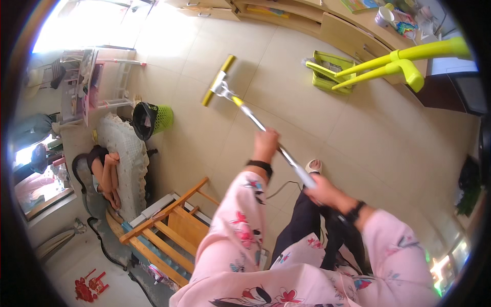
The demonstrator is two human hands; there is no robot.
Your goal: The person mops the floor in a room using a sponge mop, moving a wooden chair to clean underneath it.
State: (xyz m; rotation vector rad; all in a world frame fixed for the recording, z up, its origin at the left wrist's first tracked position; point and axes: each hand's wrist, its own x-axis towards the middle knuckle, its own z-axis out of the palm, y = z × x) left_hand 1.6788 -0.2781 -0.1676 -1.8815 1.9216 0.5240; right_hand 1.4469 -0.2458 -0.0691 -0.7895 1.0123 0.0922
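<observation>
My left hand [266, 144] is closed around the middle of the metal pole of a sponge mop [251, 115]. Lower on the same pole, near its end, my right hand [326, 192] grips it. The mop's yellow and white head [218, 82] rests on the beige tile floor, up and to the left of my hands. Both wrists wear dark bands below pink patterned sleeves.
A lime green dustpan [332, 73] with long handles stands by the wooden cabinets [349, 36]. At left are a green mesh wastebasket [163, 119], a person on a sofa with a lace-covered surface [128, 165], and a wooden chair [184, 230]. A thin cable [285, 186] lies near my feet.
</observation>
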